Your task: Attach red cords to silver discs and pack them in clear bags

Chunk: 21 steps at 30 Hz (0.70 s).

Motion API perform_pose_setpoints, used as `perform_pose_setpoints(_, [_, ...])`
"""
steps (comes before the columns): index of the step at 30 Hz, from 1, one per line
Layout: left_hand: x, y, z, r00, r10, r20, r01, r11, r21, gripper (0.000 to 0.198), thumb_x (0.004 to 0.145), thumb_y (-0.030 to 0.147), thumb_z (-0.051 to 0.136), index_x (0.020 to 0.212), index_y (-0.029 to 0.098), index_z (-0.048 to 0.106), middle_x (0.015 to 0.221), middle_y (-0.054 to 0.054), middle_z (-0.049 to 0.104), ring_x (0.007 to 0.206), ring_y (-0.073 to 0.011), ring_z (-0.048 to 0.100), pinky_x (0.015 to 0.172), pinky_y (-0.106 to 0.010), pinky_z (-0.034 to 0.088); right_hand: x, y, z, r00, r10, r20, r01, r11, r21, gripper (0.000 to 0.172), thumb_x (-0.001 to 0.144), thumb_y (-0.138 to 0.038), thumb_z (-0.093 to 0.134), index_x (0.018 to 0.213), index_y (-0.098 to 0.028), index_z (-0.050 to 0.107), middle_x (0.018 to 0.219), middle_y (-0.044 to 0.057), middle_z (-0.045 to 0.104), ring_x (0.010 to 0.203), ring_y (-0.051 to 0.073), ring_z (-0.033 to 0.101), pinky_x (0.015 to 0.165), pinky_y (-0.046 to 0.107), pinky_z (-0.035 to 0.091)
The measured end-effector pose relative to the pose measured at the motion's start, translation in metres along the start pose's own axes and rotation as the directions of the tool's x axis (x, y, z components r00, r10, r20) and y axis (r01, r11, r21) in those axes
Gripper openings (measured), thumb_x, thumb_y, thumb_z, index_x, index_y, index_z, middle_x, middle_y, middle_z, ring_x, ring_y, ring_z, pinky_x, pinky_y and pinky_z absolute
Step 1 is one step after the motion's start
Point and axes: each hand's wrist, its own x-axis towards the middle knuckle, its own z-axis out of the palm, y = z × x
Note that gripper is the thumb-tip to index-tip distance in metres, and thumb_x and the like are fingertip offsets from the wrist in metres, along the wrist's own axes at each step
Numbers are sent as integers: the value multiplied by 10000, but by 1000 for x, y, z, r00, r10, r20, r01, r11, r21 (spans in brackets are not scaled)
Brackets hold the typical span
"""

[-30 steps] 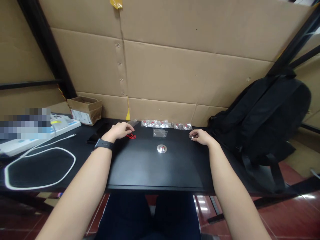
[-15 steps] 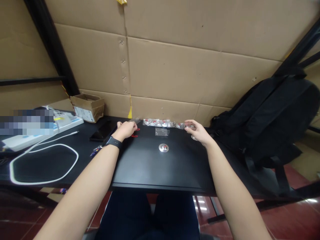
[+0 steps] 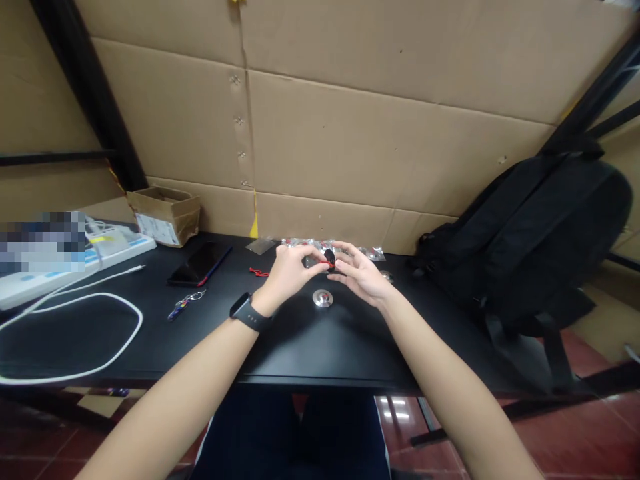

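My left hand, with a dark watch on its wrist, pinches a red cord between thumb and fingers. Close against it, my right hand grips a small black round piece; fingers partly hide it, so its exact kind is unclear. Below the hands a shiny silver disc with a raised centre and a red mark lies on the black table. Another disc shows beside my right wrist. Behind the hands runs a row of clear-wrapped silver pieces. More red cord lies left of my left hand.
Leftward are a phone, a keyring, a white cable, a power strip and a small cardboard box. A black backpack stands at the right. A cardboard wall closes off the back.
Both hands have come together at the middle. The left has brought a red cord rightward; the right has moved left and now holds the black round piece. The view has shifted slightly.
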Motion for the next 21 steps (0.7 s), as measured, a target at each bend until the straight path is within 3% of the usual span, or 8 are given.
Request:
perform_pose_setpoints(5, [-3,2,2,999,-30,-18,32,996,80,186,888,357,657,1031,286,752,1068,-18,769,1046,-239,686,997,-395,427,-1,0,1,1000,6,4,-6,1000,8,461,811,-317,776,1227,-339,577,1183,19,622,1045,179,629,925,382,555])
perform_pose_setpoints(11, [-4,5,7,999,-49,-16,51,990,132,200,918,399,612,985,295,769,1110,-12,763,1084,-254,668,1025,-435,359,-1,2,0,1000,-16,10,16,1000,9,462,829,-306,763,1243,-351,565,1197,17,620,1075,175,628,936,369,550])
perform_pose_setpoints(21, [-6,1,14,996,-80,-46,83,994,73,139,905,352,624,950,279,735,1056,19,772,1029,-228,688,1012,-395,391,0,3,1,1000,-26,5,26,1000,11,503,802,-281,785,1245,-338,553,1236,26,612,1055,172,637,958,388,550])
